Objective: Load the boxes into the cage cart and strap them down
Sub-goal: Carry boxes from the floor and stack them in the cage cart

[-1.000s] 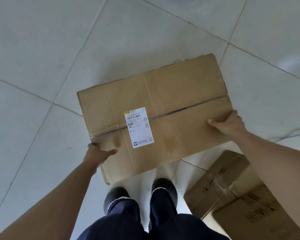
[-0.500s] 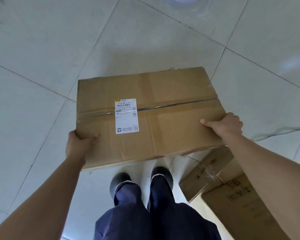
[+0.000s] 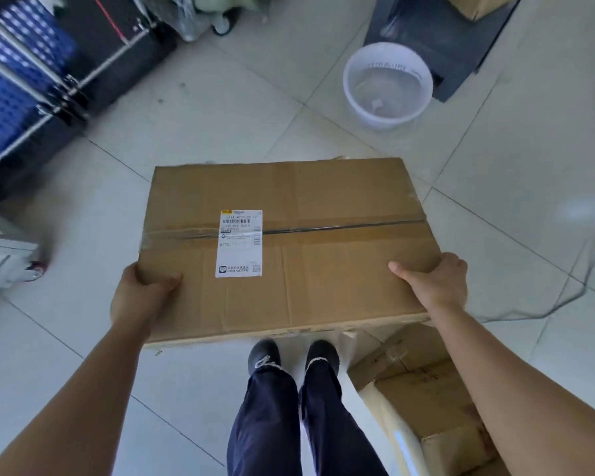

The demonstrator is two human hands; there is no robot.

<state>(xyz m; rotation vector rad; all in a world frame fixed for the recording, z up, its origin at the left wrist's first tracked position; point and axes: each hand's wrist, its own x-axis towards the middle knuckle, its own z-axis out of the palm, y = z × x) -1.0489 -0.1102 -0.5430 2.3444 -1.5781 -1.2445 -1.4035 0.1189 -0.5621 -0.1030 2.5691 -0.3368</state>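
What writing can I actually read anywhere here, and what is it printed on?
"12A M770 00 17": top line of the white label on the carried box; the character before it is unclear.
"M770": lower on the same label.
Label's small print and codes: too small to read.
Dark print on the floor boxes: blurred.
Marks inside the white bucket: unreadable.

You hold a flat brown cardboard box (image 3: 323, 269) level above the floor, your left hand (image 3: 134, 297) and right hand (image 3: 437, 286) gripping its near corners. Its taped seam runs side to side under a white shipping label (image 3: 240, 242). Other boxes (image 3: 423, 400) lie beside your right foot.
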